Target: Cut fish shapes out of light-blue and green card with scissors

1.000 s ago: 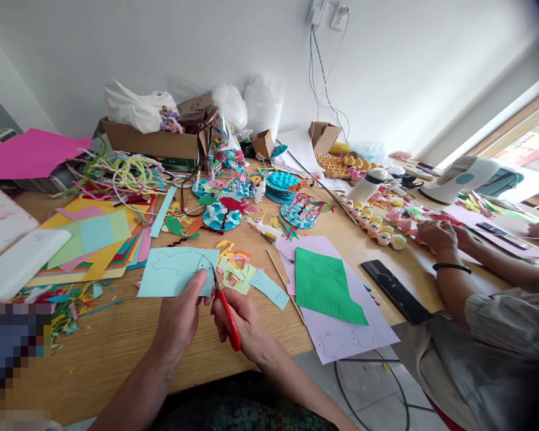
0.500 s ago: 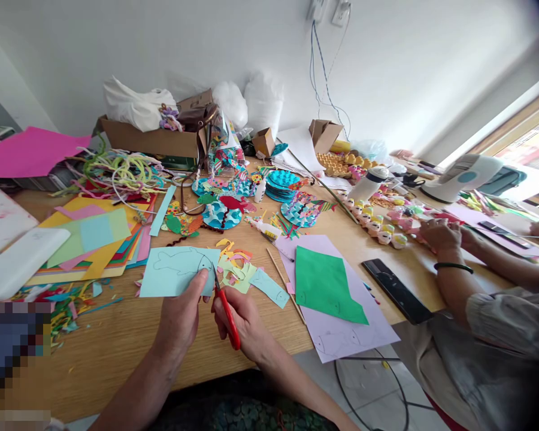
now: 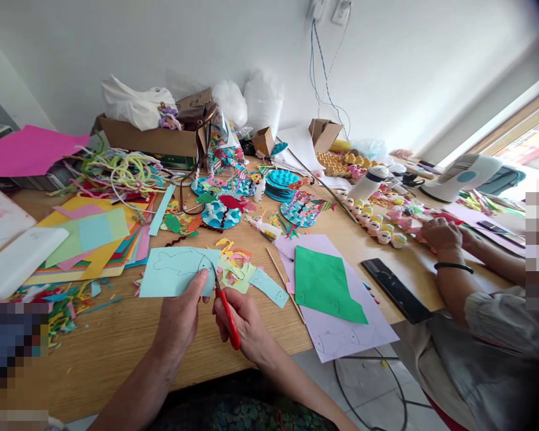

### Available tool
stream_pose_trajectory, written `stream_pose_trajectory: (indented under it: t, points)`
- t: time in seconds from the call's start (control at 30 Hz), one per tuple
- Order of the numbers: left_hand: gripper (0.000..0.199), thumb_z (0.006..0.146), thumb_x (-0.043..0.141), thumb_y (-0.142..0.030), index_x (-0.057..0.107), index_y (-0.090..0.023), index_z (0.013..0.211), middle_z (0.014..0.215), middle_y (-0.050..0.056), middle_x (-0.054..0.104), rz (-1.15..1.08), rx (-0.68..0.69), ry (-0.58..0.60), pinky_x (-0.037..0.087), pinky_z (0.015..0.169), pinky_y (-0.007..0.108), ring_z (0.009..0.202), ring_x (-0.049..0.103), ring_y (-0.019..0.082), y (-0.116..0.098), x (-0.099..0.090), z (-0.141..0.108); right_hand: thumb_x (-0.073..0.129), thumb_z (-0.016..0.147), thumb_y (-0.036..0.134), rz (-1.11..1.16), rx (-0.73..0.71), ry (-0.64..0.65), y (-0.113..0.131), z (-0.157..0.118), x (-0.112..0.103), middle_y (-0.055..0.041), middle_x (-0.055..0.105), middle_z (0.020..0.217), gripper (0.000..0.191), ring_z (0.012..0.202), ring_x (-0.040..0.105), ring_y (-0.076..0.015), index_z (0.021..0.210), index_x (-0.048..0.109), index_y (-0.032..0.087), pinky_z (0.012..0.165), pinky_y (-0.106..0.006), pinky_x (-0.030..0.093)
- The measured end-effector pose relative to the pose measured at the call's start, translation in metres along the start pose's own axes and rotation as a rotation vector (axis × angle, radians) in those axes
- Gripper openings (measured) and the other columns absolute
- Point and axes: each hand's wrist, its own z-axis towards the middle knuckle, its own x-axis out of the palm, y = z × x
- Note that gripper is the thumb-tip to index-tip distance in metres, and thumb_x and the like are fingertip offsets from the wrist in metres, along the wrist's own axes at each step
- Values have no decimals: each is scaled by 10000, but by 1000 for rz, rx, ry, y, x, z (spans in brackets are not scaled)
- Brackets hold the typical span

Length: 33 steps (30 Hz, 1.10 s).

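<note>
My left hand (image 3: 186,302) pinches a light blue sheet of paper (image 3: 161,278) by its lower right part, thumb on top. A fish outline is drawn on the sheet, its head and eye toward the right. Red-handled scissors (image 3: 228,320) are in my right hand (image 3: 247,320), fingers wrapped at the handles. Their blades meet the sheet's right edge, close to the fish's head. Just beyond my hands lies a heap of paper scraps (image 3: 236,266), and a small light blue piece with a fish drawing (image 3: 269,287) rests to the right.
Right of my hands lie a green sheet (image 3: 326,284) on a lilac sheet (image 3: 341,344), a thin wooden stick (image 3: 284,281) and a black phone (image 3: 395,290). Coloured paper (image 3: 112,230) is stacked at left. Blue fish crafts (image 3: 222,214) sit behind. Another person's hands (image 3: 442,233) work at right.
Almost nothing differs. Paper, scissors and both my hands keep practically the same position; the view has shifted very slightly.
</note>
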Motion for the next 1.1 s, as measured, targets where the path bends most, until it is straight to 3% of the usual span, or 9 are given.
stream_pose_trajectory:
  t: [0.2,0.37,0.63,0.87,1.1]
  points:
    - [259,563,713,-264,464,-211,517,532,-74,489,42,23,57,393,468,230,474,407,90,3,-5,2,448,908,381,-40,8,-5,0,0,-1,68,409,503,302,413,393,-60,680,462,184,402,-173,317]
    - [219,570,712,-288,510,-219,621,562,-69,505,71,19,67,395,464,238,504,460,111,3,-8,3,448,911,424,-92,-31,2,1,0,-3,62,399,498,352,422,377,-61,651,442,187,417,-180,310]
    - [259,578,693,-280,446,-222,525,495,-78,446,87,12,111,375,438,235,466,408,100,1,-7,2,470,894,434,2,25,21,2,-1,-2,66,422,496,329,383,386,-57,681,466,183,369,-164,322]
    - [207,552,701,-321,540,-218,630,554,-59,530,131,-39,86,396,468,253,507,483,126,1,-7,0,483,880,456,42,72,22,9,-2,-1,69,435,481,333,390,406,-55,698,480,178,382,-156,342]
    - [193,567,697,-318,550,-215,639,510,-70,488,132,-26,115,380,454,258,472,464,124,0,-8,1,487,874,506,43,62,16,9,-2,-1,72,425,477,373,382,385,-52,690,469,182,373,-158,336]
